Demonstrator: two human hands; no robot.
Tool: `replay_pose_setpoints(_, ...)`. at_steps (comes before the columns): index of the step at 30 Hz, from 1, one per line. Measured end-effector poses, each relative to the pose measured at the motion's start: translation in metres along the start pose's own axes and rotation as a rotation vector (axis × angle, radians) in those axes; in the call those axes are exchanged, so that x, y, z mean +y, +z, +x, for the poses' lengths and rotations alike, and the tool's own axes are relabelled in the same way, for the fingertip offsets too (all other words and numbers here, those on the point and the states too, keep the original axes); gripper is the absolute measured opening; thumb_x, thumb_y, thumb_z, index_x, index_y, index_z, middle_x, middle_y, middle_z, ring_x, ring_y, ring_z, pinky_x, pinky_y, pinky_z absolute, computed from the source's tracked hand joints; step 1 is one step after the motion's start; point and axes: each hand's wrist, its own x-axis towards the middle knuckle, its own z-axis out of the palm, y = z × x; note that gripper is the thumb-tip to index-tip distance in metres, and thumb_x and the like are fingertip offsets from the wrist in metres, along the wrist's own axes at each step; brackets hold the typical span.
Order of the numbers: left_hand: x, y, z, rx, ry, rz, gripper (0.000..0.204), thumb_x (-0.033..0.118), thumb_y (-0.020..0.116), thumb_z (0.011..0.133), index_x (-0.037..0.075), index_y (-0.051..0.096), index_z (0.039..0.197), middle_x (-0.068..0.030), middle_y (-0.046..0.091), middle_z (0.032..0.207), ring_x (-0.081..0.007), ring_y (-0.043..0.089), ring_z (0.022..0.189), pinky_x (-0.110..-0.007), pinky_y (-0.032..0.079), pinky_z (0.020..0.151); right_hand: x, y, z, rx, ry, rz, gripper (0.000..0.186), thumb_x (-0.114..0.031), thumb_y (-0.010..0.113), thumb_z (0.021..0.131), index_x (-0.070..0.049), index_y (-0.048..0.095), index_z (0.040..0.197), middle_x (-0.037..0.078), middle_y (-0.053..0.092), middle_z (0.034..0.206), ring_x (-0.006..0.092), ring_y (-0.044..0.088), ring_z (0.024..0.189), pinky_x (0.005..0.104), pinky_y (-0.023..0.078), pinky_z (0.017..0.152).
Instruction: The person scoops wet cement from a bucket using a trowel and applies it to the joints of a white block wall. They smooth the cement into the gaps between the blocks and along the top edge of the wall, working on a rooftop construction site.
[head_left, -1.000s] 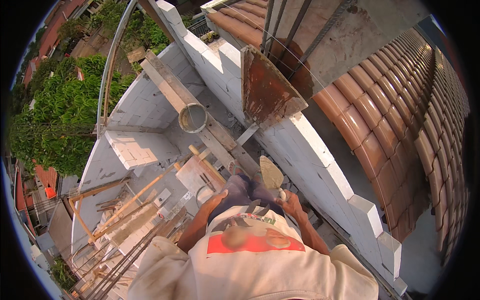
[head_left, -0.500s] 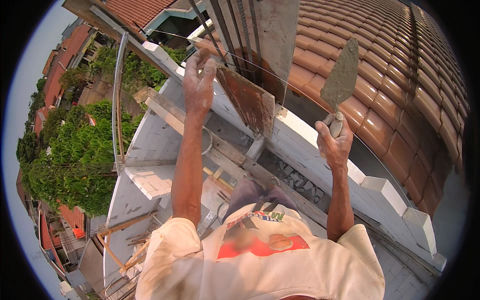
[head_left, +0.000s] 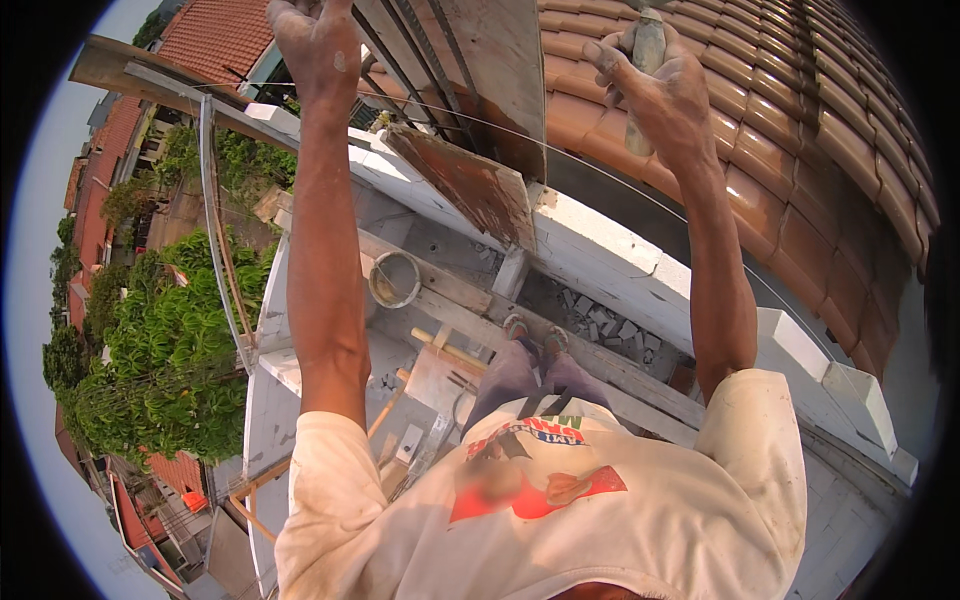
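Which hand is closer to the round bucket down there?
The left. The left hand is raised high above the bucket, almost in line with it. The right hand is up too, but far off to the bucket's right.

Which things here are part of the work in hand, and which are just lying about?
In hand:
- left hand on the upright board
- right hand gripping a trowel handle
- white block wall

Lying about:
- bucket
- rubble
- timber offcuts
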Motion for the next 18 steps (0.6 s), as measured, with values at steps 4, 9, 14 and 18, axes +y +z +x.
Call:
replay_pose_setpoints(4, 0.022, 0.003, 0.024, -0.125, -0.057, -0.104, 0.056, 0.044, 0.059, 0.101, -0.003, 0.056, 0.131, -0.0114, 0.061, 0.126, -0.0170, 0.058, 0.113, -0.031, 0.046, 0.095, -0.017, -0.005, -0.073, -0.142, 0.246, 0.238, 0.031, -0.028, 0.078, 0.089, -0.005, 0.058, 0.091, 0.003, 0.060, 0.079, 0.0119, 0.057, 0.066, 0.0285, 0.046, 0.059)
replay_pose_setpoints(9, -0.009, 0.008, 0.039, -0.304, -0.104, -0.301, 0.050, 0.032, 0.048, 0.104, -0.010, 0.049, 0.131, -0.0228, 0.058, 0.128, -0.0319, 0.056, 0.120, -0.042, 0.047, 0.101, 0.053, 0.005, -0.238, -0.461, 0.632, 0.128, 0.035, -0.026, 0.080, 0.086, -0.004, 0.057, 0.100, 0.002, 0.051, 0.080, 0.0160, 0.050, 0.075, 0.0339, 0.045, 0.071)
replay_pose_setpoints(14, -0.024, 0.008, 0.047, -0.294, -0.022, -0.300, 0.042, 0.021, 0.037, 0.104, -0.011, 0.047, 0.129, -0.0272, 0.059, 0.120, -0.0425, 0.061, 0.111, -0.052, 0.051, 0.100, 0.192, -0.002, -0.285, -0.232, 0.896, -0.281, 0.043, -0.024, 0.082, 0.081, -0.001, 0.059, 0.109, 0.018, 0.064, 0.093, 0.0342, 0.064, 0.089, 0.0421, 0.051, 0.080)
replay_pose_setpoints(18, -0.031, 0.017, 0.042, -0.220, 0.046, -0.136, 0.036, 0.022, 0.042, 0.101, -0.006, 0.054, 0.120, -0.0255, 0.062, 0.112, -0.0394, 0.064, 0.103, -0.050, 0.053, 0.093, 0.313, -0.018, -0.284, -0.239, 0.553, -0.602, 0.065, -0.027, 0.085, 0.076, 0.001, 0.054, 0.125, 0.026, 0.058, 0.124, 0.0434, 0.056, 0.116, 0.0491, 0.046, 0.098)
